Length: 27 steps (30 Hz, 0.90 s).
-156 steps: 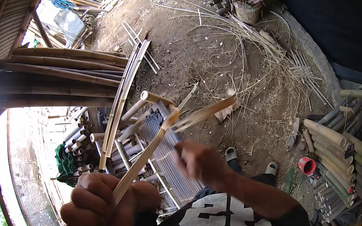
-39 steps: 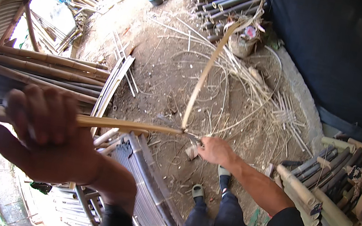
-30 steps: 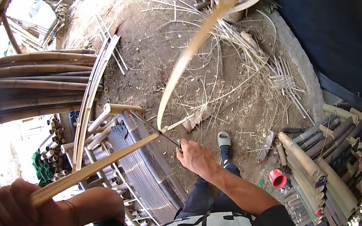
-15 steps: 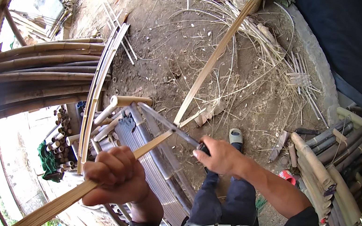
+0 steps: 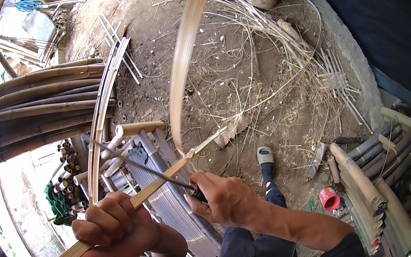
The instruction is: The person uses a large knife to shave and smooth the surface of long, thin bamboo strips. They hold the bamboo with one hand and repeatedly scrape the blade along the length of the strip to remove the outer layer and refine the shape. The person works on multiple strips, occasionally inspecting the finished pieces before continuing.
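My left hand (image 5: 112,224) is closed round a long pale bamboo strip (image 5: 160,179) that slants up and away from the lower edge. My right hand (image 5: 224,199) grips the dark handle of a long, slim-bladed knife (image 5: 148,169). Its blade lies across the strip, between my left hand and a node where the strip divides. From that node a wide split length (image 5: 185,55) rises, blurred, past the upper edge. A short thin sliver (image 5: 208,142) sticks out to the right of it. Whether the blade is cutting into the strip cannot be made out.
Curved bamboo poles (image 5: 34,90) are stacked on the left, beside upright split lengths (image 5: 103,112). A ridged bench-like surface (image 5: 175,215) lies below my hands. Shavings (image 5: 284,39) litter the dirt floor. Cut bamboo (image 5: 359,174) and a red container (image 5: 329,199) are at right.
The knife has come down along the strip toward my left hand, away from the node. The wide split length has swung left. Both hands have shifted lower and leftward.
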Each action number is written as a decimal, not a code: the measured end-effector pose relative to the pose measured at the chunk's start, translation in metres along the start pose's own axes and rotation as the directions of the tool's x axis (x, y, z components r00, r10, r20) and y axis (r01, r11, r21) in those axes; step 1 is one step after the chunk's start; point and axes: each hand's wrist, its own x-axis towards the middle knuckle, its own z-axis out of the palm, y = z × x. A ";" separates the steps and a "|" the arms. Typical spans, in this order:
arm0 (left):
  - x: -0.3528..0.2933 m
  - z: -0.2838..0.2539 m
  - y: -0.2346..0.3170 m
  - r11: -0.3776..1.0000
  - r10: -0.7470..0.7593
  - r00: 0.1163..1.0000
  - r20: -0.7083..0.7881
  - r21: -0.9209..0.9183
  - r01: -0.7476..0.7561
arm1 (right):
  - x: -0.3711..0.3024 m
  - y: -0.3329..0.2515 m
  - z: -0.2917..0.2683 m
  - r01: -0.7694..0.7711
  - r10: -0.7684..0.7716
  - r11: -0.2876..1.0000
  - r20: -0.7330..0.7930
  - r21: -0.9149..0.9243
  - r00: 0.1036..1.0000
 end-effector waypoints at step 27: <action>0.014 -0.088 -0.246 0.894 -0.443 0.892 0.087 -0.038 0.447 | 0.135 0.111 -0.042 -0.445 0.515 0.848 0.252 -0.287 0.819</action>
